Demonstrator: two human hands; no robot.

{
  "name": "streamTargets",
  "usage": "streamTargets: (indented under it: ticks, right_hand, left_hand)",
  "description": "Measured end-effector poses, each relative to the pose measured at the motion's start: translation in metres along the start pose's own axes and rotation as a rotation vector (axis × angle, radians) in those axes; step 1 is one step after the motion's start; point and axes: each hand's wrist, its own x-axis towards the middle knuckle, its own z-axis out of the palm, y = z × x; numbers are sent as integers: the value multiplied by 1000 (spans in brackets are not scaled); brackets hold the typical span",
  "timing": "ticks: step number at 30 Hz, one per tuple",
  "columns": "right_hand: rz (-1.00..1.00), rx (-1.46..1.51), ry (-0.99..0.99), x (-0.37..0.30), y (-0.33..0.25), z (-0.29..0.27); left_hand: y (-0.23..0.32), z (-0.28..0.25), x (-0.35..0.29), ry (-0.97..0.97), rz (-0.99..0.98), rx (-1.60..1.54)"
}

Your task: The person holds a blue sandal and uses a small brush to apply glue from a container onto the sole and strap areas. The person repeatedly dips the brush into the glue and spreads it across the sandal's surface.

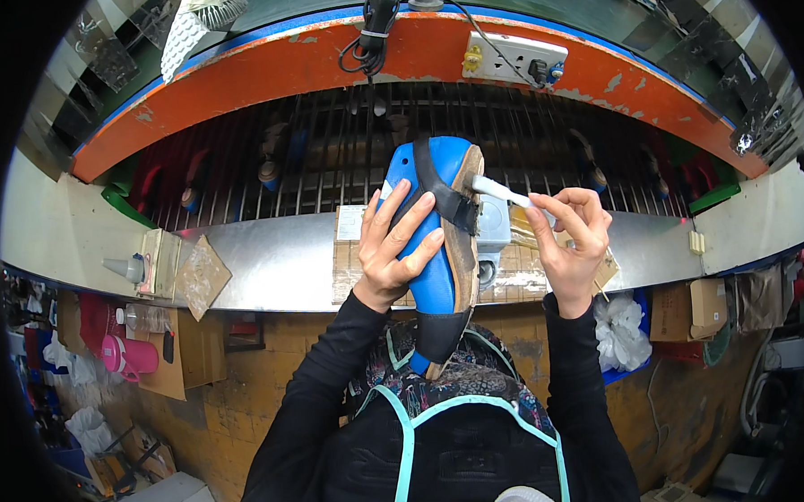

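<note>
A blue shoe last (pixel 432 281) with black straps (pixel 458 209) over its front is tilted in front of me, its brown insole (pixel 465 280) turned to the right. My left hand (pixel 391 256) grips it from the left, fingers spread along the blue side. Between the thumb and fingertips of my right hand (pixel 572 239) is a slim white brush (pixel 504 192). Its tip meets the insole near the toe, or hovers just beside it. A pale grey container (pixel 494 233) sits behind the last, partly hidden.
Cardboard (pixel 522 280) lies on the metal ledge (pixel 277 256). Beyond it run metal rollers (pixel 326 156) beneath an orange beam (pixel 260 87) with a socket strip (pixel 512 59) and hanging black cable (pixel 370 41). A white nozzle (pixel 123 267) juts out at left; a pink jug (pixel 130 355) stands lower.
</note>
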Motion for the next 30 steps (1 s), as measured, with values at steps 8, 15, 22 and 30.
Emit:
streamTargets:
  ticks: [8, 15, 22, 30]
  right_hand:
    - [-18, 32, -147, 5, 5, -15]
    - [-111, -18, -75, -1, 4, -14]
    - [-203, -45, -89, 4, 6, -19]
    - [-156, 84, -213, 17, 10, -27]
  left_hand:
    - [1, 1, 3, -27, 12, -23]
    - [5, 2, 4, -7, -54, -99]
    - [1, 3, 8, -16, -32, -100]
    - [-3, 4, 9, -23, -28, -131]
